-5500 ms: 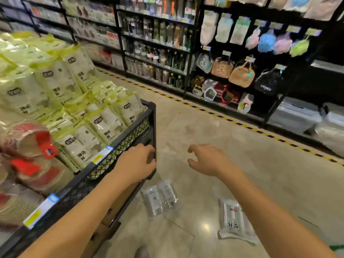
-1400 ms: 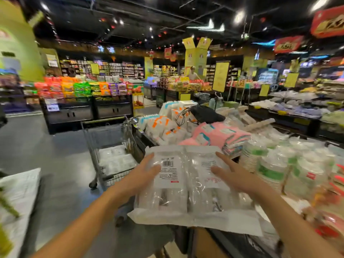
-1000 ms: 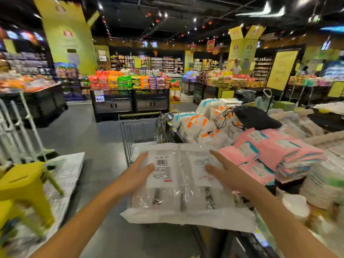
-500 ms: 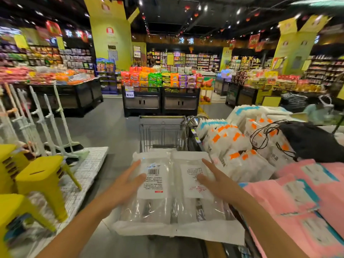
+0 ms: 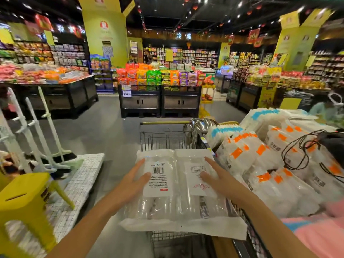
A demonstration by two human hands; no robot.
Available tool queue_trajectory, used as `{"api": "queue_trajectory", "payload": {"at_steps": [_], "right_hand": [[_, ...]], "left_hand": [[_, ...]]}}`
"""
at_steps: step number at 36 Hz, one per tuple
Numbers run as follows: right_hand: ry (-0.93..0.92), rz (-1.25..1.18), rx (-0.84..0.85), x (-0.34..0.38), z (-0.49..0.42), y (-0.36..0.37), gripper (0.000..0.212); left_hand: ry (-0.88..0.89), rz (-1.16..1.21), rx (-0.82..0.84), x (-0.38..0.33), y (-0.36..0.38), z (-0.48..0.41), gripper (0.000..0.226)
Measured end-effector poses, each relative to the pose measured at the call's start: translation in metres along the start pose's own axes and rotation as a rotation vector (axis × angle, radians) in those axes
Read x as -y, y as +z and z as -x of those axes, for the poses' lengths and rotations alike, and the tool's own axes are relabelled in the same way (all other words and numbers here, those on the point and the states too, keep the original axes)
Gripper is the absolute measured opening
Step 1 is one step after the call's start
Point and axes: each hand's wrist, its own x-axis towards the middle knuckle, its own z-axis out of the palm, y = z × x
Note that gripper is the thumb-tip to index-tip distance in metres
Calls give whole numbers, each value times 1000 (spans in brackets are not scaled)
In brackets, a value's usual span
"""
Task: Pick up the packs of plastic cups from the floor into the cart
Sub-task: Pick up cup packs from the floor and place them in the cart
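A: Big picture first: we're in a supermarket aisle, and the wire cart [image 5: 163, 140] sits straight ahead of us, its basket open at the top with a yellow handle bar across the far end.

B: To our right there's a display bin [image 5: 279, 164] heaped with white packs bearing orange and blue tags, right up against the cart's side. On our left, a yellow stool [image 5: 24, 202].

A: Now the load. We've got the packs of plastic cups [image 5: 178, 185] up off the floor, two clear sleeves lying side by side, held flat over the cart's near end.

B: And the long axis? The sleeves run away from us, labels at the far end and cup stacks showing nearer our wrists. That lines up with the cart's length, so we'd judge no turning is needed.

A: The grip, then. Our left hand [image 5: 134, 181] lies flat on the left sleeve, fingers spread and thumb beside the barcode label. Our right hand [image 5: 216, 179] does the same on the right sleeve. Neither is curled round anything; they press the bundle from above and at its sides.

B: What holds it from below we can't tell, since the packs hide that.

A: The relation that matters: the basket is directly under and ahead of the packs, both hands equally near. We'd reckon a lowering, slightly forward, puts them in.
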Motion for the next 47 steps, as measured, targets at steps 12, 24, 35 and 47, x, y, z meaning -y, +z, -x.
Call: {"api": "queue_trajectory", "payload": {"at_steps": [12,24,35,47], "right_hand": [[19,-34,47,-28,-174,-12,79],[9,-44,85,-57,-352,-20,68],[37,38,89,-121,-493,34,68],[224,-100,157,-264,-596,157,69]], "left_hand": [[-29,-10,-24,6,-8,-163,56],[-59,12,-64,13,-1,-323,55],[-118,41,-28,114,9,-490,55],[-279,46,-11,286,63,-615,59]]}}
